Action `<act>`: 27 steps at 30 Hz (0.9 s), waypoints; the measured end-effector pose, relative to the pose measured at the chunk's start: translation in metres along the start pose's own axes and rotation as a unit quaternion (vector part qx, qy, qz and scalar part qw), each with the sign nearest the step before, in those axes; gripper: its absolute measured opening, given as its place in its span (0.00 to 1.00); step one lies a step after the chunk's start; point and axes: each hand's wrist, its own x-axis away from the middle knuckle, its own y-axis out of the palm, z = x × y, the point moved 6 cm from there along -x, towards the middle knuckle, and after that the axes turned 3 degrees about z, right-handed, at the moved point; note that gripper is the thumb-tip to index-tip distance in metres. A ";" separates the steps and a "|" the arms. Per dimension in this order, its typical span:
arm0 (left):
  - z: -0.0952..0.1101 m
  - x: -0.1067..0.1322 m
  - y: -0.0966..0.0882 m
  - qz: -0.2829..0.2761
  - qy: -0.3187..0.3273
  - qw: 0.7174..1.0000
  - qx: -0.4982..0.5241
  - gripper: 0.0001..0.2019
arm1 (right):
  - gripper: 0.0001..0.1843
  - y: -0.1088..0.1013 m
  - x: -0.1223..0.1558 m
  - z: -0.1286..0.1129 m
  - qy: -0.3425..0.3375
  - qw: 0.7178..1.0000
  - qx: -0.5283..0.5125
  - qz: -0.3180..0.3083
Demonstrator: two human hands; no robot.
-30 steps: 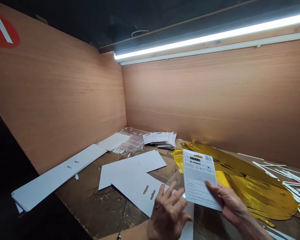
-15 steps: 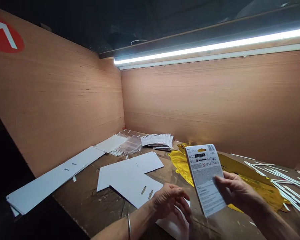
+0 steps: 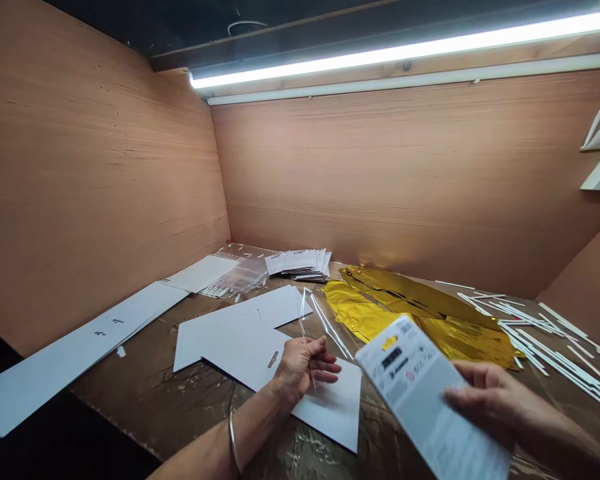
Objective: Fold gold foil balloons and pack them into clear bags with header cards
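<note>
In my right hand point(image 3: 490, 400) is a printed white packaging card point(image 3: 425, 400) with a hang hole, tilted and blurred, thumb on its printed face. My left hand point(image 3: 307, 363) is closed in a pinch on a clear plastic bag point(image 3: 325, 320), whose glinting edges stand up above the fingers; most of it is hard to see. Under that hand lie overlapping white cards point(image 3: 240, 340), one with a hang slot visible. Gold foil balloons point(image 3: 370, 303) lie flat behind the packaging card.
White sticks point(image 3: 555, 347) are scattered at the right. A stack of printed cards point(image 3: 300, 263) and clear bags point(image 3: 240, 270) lie near the back wall. Long white cards point(image 3: 90, 347) run along the left wall point(image 3: 105, 167). A light tube point(image 3: 380, 53) hangs above.
My left hand has closed from a loose curl into a pinch, with a clear bag now in it. My right hand has brought the packaging card lower and nearer, tilting it. The view has shifted.
</note>
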 end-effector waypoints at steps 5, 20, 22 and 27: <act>0.000 0.002 0.008 -0.005 0.002 1.000 0.008 0.10 | 0.17 0.045 0.006 0.038 0.058 0.996 0.034 -0.067; 0.006 0.030 -0.006 0.002 0.075 0.997 -0.015 0.19 | 0.13 0.065 -0.026 0.031 -0.044 0.997 -0.031 -0.060; 0.005 0.030 -0.005 0.004 0.092 0.996 -0.018 0.20 | 0.12 0.067 -0.026 0.030 -0.058 0.996 -0.050 -0.039; 0.008 0.030 0.004 0.009 0.123 0.992 -0.015 0.17 | 0.12 0.071 -0.026 0.026 -0.118 0.990 -0.071 -0.002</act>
